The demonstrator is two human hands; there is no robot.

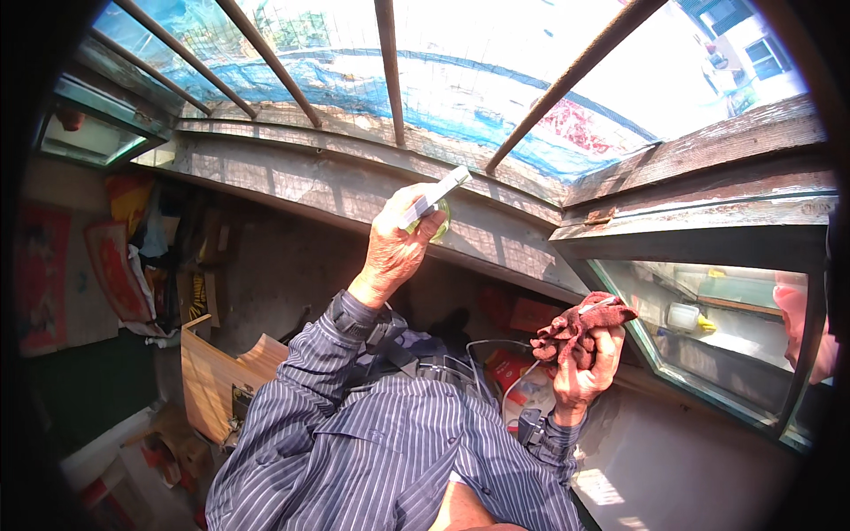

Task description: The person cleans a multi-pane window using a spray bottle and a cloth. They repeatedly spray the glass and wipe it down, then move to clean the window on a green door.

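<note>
My left hand point(396, 249) is raised in front of the concrete window sill point(319, 172). It grips a flat white-and-grey bar-shaped object point(435, 197), whose exact kind I cannot tell. A pale green, see-through curved piece point(443, 224) shows beside the thumb, partly hidden by the fingers. On the right, my right hand point(584, 375) holds a bunched dark red cloth point(584, 328) up at the edge of an opened glass window sash point(704, 332). The cloth overlaps the sash frame in view; whether it touches the frame is unclear.
Rusty metal bars point(390, 73) cross the window opening, with blue netting point(319, 83) beyond. Another glass sash point(93, 136) stands at the left. A wooden furniture panel point(212, 378) is beside my left arm. A thin pale cable point(470, 365) loops near my waist.
</note>
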